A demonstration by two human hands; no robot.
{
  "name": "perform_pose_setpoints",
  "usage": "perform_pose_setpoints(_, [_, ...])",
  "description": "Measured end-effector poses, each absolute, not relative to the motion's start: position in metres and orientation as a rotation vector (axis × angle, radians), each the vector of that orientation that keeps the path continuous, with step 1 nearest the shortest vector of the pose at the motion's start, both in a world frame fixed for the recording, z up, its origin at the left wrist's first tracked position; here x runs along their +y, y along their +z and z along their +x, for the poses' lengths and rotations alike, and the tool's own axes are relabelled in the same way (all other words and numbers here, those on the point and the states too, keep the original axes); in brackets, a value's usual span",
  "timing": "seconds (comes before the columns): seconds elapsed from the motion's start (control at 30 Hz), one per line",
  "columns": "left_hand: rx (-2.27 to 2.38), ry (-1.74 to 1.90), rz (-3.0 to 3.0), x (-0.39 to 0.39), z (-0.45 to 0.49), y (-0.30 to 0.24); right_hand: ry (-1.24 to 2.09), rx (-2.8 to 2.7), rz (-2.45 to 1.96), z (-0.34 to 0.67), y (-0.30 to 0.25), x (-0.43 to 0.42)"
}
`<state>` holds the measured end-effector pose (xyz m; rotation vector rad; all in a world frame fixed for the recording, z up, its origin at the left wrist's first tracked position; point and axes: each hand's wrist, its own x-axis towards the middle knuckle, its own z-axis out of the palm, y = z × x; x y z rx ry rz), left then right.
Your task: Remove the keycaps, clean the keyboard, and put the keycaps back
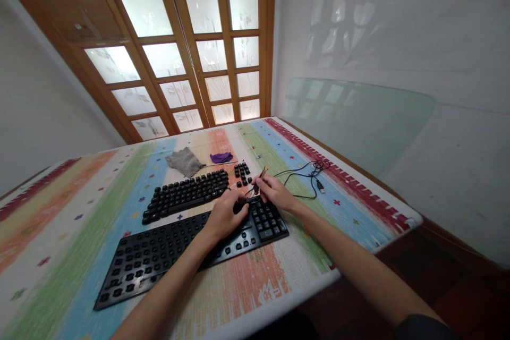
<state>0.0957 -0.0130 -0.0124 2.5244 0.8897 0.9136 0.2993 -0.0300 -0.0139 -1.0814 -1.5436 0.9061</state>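
A black keyboard (pixel 159 249) lies slantwise on the table; most of its keycaps are off, while the number pad (pixel 266 220) at its right still has them. My left hand (pixel 228 215) is over the keyboard's upper edge, fingers curled and partly hidden, so what they hold I cannot make out. My right hand (pixel 275 192) pinches a small thin tool (pixel 262 173) with an orange-brown upper end, just above the number pad's top edge. Thin wire-like ends appear below its fingers. Behind the keyboard, loose black keycaps (pixel 185 194) stand in rows, with a smaller group (pixel 242 172) to their right.
A grey cloth (pixel 185 162) and a purple cloth (pixel 221 158) lie beyond the keycaps. At the right, a black USB cable (pixel 314 170) is coiled on the striped tablecloth (pixel 79 234). The table's right edge meets a wall with a glass panel (pixel 354 122).
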Motion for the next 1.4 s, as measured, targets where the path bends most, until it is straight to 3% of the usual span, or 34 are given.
perform_pose_setpoints(0.47, [0.856,1.018,2.704,0.015,0.13,0.008,0.854,-1.137,-1.025,0.302,-0.004,-0.024])
perform_pose_setpoints(0.8, [0.82,1.097,2.475,0.084,0.164,0.044,0.542,-0.939,-1.144,0.322,0.006,-0.026])
perform_pose_setpoints(1.0, [0.797,0.633,2.867,0.136,0.192,0.042,0.559,-1.026,-1.177,0.322,-0.001,-0.02])
perform_pose_setpoints(1.4, [0.954,0.399,2.943,0.16,0.217,0.007,0.604,-1.576,-1.195,0.322,0.013,-0.036])
